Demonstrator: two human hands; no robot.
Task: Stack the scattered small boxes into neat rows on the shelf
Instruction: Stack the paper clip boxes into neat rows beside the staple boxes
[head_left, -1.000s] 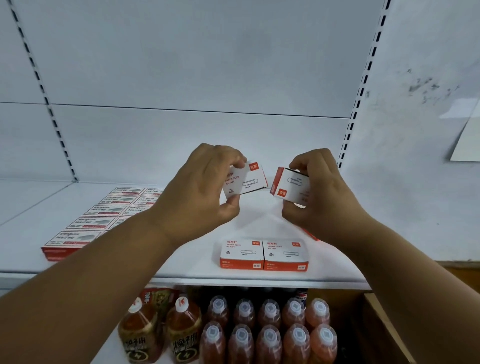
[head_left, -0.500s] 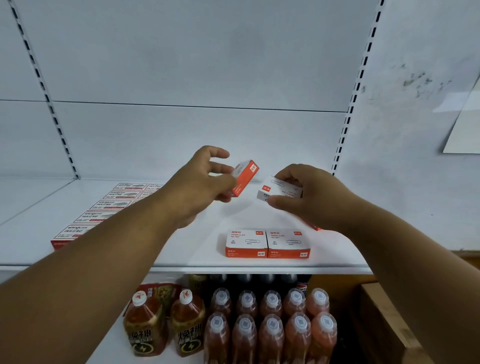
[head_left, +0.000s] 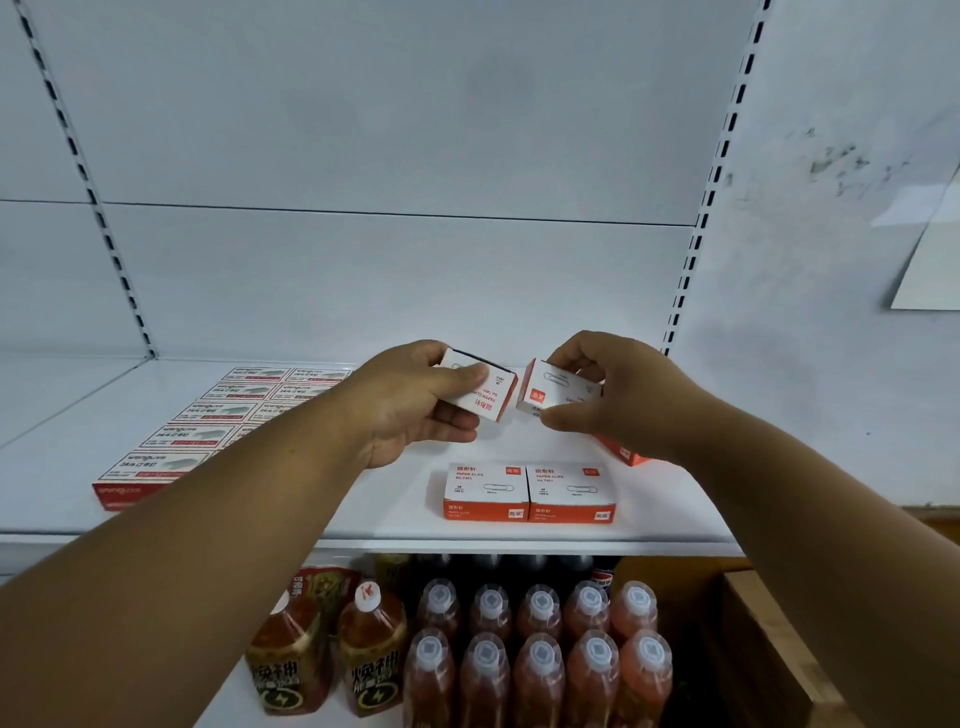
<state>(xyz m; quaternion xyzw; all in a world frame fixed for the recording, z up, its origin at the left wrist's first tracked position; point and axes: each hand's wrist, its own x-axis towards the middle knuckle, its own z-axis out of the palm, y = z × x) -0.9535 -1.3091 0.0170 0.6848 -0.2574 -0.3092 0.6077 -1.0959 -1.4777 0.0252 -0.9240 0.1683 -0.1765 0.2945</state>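
Five paper-clip boxes (head_left: 485, 491), twelve bottles (head_left: 540, 670), about ten staple boxes (head_left: 156, 470).

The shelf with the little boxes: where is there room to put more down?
Bare shelf lies between the flat staple boxes on the left and the two paper clip boxes at the front edge. More shows behind that pair, under the left hand and right hand, each holding a box. The right end, by an orange box, is tighter.

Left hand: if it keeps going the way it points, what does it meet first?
Likely the box held by the right hand. The left hand points rightward with its own box leading; a small gap remains, depth unclear.
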